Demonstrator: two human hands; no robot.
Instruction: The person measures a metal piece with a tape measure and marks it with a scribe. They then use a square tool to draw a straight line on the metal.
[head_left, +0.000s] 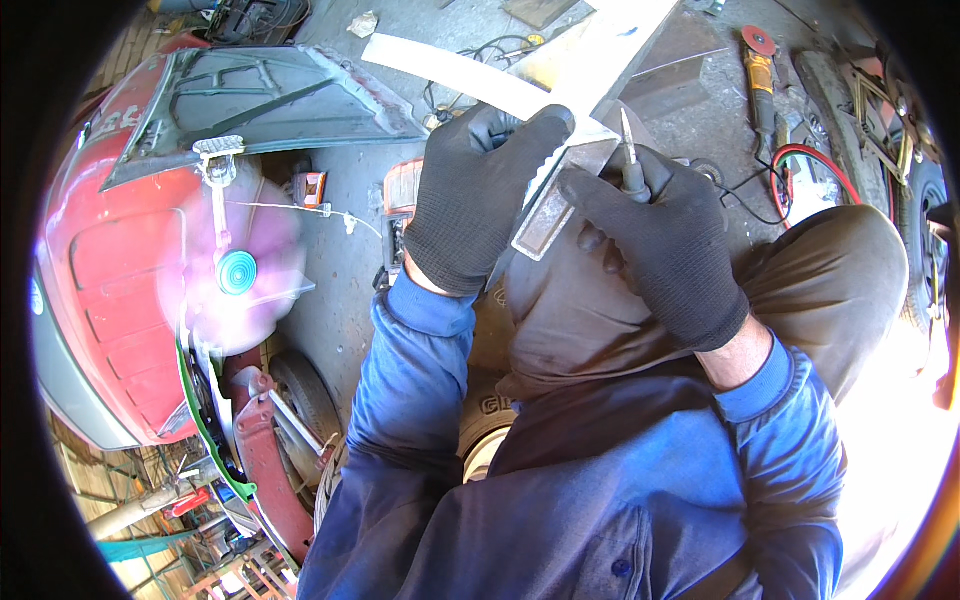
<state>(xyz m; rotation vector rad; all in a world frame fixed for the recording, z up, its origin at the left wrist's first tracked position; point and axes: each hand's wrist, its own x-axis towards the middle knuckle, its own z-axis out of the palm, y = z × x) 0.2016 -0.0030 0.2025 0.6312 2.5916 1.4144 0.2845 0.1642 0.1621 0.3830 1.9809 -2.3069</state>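
Observation:
My left hand [490,190], in a black knit glove, is closed around a bright, flat piece [620,50] that looks like sheet metal. A curved pale strip [455,75] reaches out to the left above that hand. Against the piece lies a flat metal bar [547,222] with a long recess, resembling a square's stock; its upper part is covered by my fingers. My right hand [665,230], gloved alike, grips a slim pointed marking tool [632,165], tip upward. Its thumb and fingertips are beside the bar's right edge. Glare washes out the sheet's detail.
An angle grinder [760,85] with a red disc lies on the floor at the upper right, near a red hose [820,155]. At left are a fan [235,270] with blurred blades, a red car panel [120,290] and a dark panel frame [270,100]. A tyre [305,400] stands lower left.

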